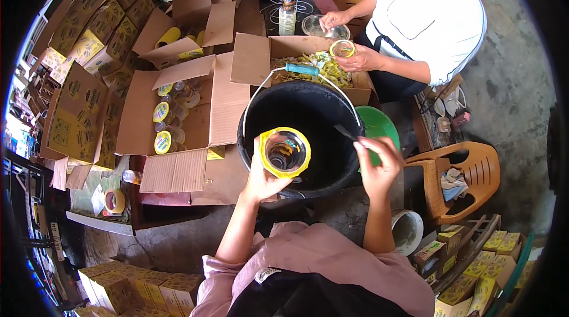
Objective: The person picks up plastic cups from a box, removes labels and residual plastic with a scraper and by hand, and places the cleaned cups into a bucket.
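Observation:
My left hand (261,177) grips a clear plastic cup (285,152) with a yellow band round its rim. The cup's open mouth faces up, over the near side of a large black bucket (258,106). My right hand (380,166) pinches a thin dark flat tool (345,132), perhaps a small blade, whose tip reaches over the bucket's right side. Its exact kind is hard to make out. The bucket's wire handle has a teal grip (302,69) and stands raised at the far side. A green basin (382,127) sits partly hidden behind my right hand.
Across from me, a co-worker in white holds a similar cup (342,49) above a carton of yellow-green scraps (308,68). An open carton (137,109) with several lidded cups stands at left, near a tape roll (114,201). An orange chair (474,169) is at right.

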